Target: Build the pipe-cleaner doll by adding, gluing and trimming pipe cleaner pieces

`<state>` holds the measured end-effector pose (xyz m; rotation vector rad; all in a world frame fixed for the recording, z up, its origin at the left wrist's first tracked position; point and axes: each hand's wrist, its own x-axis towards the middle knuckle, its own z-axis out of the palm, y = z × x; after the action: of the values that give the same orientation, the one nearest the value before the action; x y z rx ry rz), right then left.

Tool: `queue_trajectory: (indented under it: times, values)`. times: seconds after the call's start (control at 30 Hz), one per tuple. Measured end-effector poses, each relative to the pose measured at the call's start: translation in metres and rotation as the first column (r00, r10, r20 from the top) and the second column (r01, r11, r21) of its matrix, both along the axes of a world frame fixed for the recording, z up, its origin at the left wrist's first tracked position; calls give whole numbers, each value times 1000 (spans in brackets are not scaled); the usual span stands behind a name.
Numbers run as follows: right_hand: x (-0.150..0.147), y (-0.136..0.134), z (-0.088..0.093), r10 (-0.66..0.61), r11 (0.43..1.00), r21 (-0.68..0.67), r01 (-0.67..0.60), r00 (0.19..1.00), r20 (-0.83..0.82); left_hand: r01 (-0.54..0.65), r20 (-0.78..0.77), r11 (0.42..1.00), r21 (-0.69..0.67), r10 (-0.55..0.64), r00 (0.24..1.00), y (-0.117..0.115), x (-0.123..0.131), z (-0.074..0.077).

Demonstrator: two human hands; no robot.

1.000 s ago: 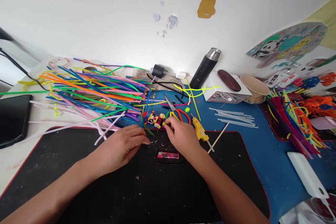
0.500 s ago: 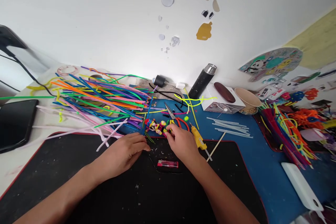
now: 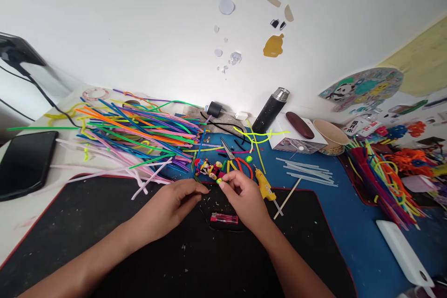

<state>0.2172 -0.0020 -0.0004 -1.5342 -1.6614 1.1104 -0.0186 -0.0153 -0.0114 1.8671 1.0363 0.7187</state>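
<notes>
My right hand is pinched on a small yellow-green coiled piece just in front of a little multicoloured pipe-cleaner figure. My left hand rests on the black mat, fingers stretched toward the figure, with a thin green stem near its fingertips. A red lighter lies on the mat between my wrists. Red-handled scissors and a yellow glue gun lie just beyond my right hand.
A big heap of coloured pipe cleaners covers the left of the desk, a second bundle lies at the right. A black flask, a paper cup, glue sticks, a white box and a dark tablet stand around.
My right hand has drawn back a little from the figure with the yellow-green piece pinched in it. My left hand has shifted slightly right. The camera tilted up a bit.
</notes>
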Motion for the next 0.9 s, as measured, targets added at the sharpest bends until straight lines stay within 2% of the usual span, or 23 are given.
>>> queue_trajectory:
  times: [0.1, 0.23, 0.37, 0.9]
  values:
    - [-5, -16, 0, -44, 998, -60, 36, 988, -148, -32, 89, 969, -243, 55, 995, -4, 9, 5]
    - [-10, -29, -7, -111, 990, -112, 84, 958, -263, 2, 181, 931, -366, 69, 981, -8, 20, 8]
    - [-13, -33, -11, -139, 982, -170, 86, 935, -327, -41, 194, 923, -382, 123, 973, -9, 26, 6]
    - [-16, -36, -14, -83, 984, -178, 16, 925, -371, -132, 147, 932, -339, 191, 970, -12, 31, 5]
